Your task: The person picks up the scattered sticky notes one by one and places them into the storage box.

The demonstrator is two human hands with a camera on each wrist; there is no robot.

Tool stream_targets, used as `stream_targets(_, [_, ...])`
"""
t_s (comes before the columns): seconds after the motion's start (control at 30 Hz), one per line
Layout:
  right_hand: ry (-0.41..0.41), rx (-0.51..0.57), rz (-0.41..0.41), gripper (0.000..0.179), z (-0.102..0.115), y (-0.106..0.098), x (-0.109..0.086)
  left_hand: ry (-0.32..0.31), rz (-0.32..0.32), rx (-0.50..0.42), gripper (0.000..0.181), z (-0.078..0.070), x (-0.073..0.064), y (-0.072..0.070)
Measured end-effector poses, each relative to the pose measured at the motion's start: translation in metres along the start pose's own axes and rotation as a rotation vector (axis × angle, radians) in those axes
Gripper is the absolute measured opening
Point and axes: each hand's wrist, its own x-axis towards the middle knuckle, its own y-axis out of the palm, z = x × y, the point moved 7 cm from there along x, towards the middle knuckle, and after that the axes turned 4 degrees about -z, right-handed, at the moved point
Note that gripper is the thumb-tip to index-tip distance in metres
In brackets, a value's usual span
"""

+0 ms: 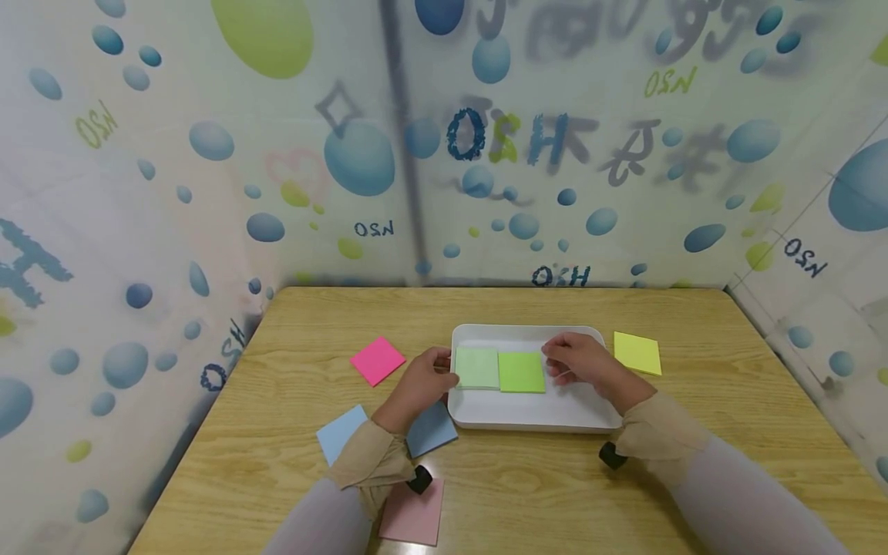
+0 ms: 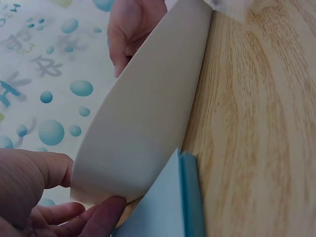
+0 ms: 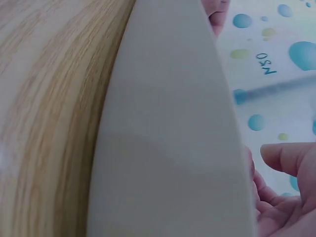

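A white rectangular tray (image 1: 541,416) sits on the wooden table. Inside it a pale green sticky note pad (image 1: 477,368) and a bright green sticky note pad (image 1: 522,372) lie flat, side by side. My left hand (image 1: 425,383) grips the tray's left end, thumb at the rim and fingers against the outer wall, as the left wrist view also shows. Over the tray's right half is my right hand (image 1: 579,360), its fingertips near the bright green pad's right edge. In the right wrist view its thumb and fingers stand apart, holding nothing.
A hot pink pad (image 1: 378,361) and two blue pads, one (image 1: 432,432) close by the tray's corner, lie to the left. Nearer me is a dusty pink pad (image 1: 412,512), partly under the left wrist. A yellow pad (image 1: 637,353) lies right of the tray. Patterned curtains surround the table.
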Motion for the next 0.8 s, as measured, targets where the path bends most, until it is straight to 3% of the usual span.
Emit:
stream_targets(0.33, [-0.055, 0.047, -0.038, 0.049, -0.006, -0.033, -0.015, 0.003, 0.017, 0.009, 0.050, 0.001, 0.001, 0.005])
stream_targets(0.8, [-0.218, 0.121, -0.221, 0.057, -0.012, -0.087, -0.024, -0.005, 0.007, 0.013, 0.050, 0.001, 0.001, 0.002])
